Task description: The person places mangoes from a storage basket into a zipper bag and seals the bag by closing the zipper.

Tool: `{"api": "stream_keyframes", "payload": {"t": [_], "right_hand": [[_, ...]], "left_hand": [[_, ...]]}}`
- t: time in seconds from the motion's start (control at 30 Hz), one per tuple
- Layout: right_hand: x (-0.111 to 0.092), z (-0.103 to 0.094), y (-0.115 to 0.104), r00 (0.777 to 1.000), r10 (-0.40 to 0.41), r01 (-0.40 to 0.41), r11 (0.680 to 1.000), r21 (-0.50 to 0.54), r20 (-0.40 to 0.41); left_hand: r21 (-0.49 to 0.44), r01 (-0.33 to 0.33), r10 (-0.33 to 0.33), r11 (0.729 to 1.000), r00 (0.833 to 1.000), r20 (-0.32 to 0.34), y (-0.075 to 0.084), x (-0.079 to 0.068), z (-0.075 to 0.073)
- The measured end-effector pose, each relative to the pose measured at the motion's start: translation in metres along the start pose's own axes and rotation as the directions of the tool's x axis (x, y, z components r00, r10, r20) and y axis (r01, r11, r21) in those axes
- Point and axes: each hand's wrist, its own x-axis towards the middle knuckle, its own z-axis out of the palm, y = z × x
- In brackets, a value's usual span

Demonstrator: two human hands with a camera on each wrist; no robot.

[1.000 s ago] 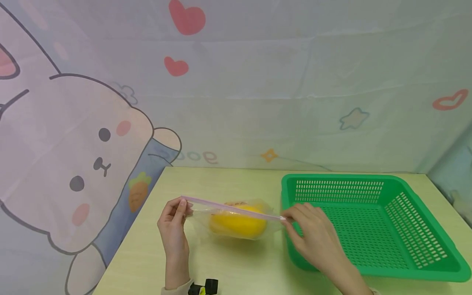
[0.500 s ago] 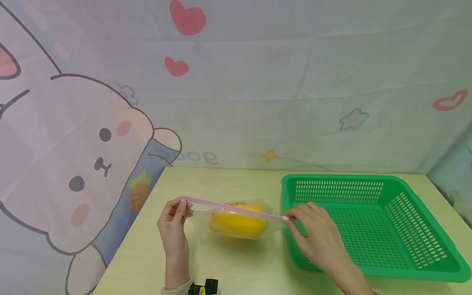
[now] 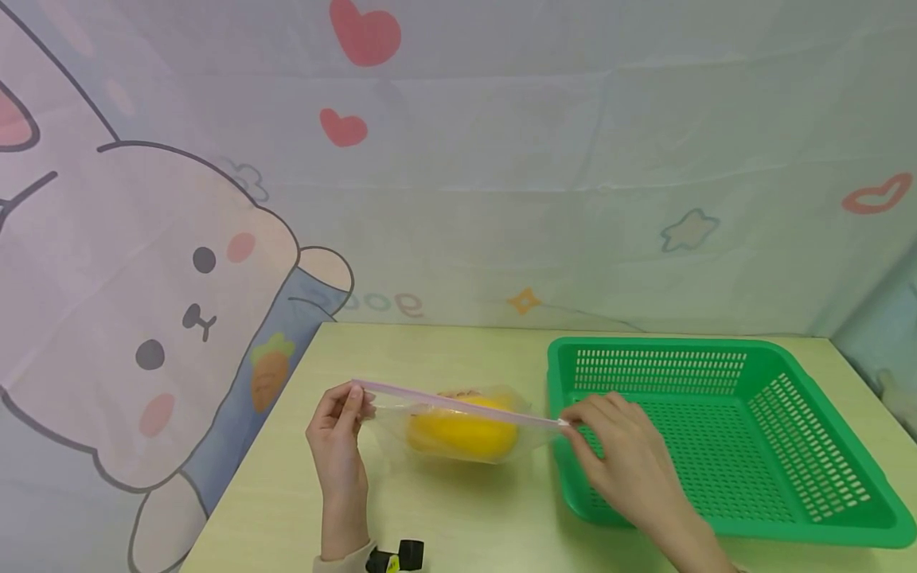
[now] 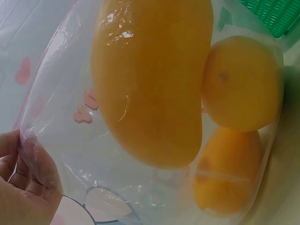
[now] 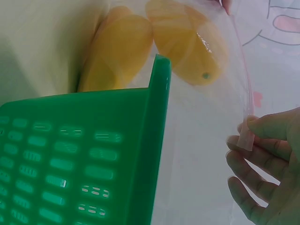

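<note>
Several yellow, mango-like fruits (image 3: 462, 434) lie inside a clear zip bag (image 4: 70, 154) on the table. Along its top runs a pink zip strip (image 3: 458, 406), stretched nearly straight between both hands. My left hand (image 3: 338, 438) pinches the strip's left end between thumb and fingers. At the right end, my right hand (image 3: 626, 458) pinches a small whitish piece (image 5: 247, 139) on the strip with thumb and forefinger; the other fingers are spread below it in the right wrist view. Three fruits (image 4: 154, 84) show through the plastic in the left wrist view.
A green perforated basket (image 3: 659, 344) stands on the table at the right, partly behind my right hand and close to the bag. The pale table (image 3: 430, 350) meets a printed cloth backdrop (image 3: 501, 159). A black device (image 3: 401, 555) sits at my left wrist.
My right hand has slid a little to the right, and the whitish piece in its pinch has shifted right with it. The left hand and the fruits stay in place.
</note>
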Motion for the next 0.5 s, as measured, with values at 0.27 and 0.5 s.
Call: {"api": "stream_keyframes", "payload": {"t": [0.27,0.5], "right_hand": [[-0.0011,-0.0016,0.0012,1.0,0.014,-0.014,1.0,-0.001,0.009],[-0.0025,-0.0028,0.002,1.0,0.02,-0.02,1.0,-0.012,0.019]], "left_hand": [[0.004,-0.005,0.005,1.0,1.0,0.002,0.0003,-0.0002,-0.0001],[0.001,-0.002,0.002,1.0,1.0,0.003,-0.0001,0.0004,-0.0001]]}}
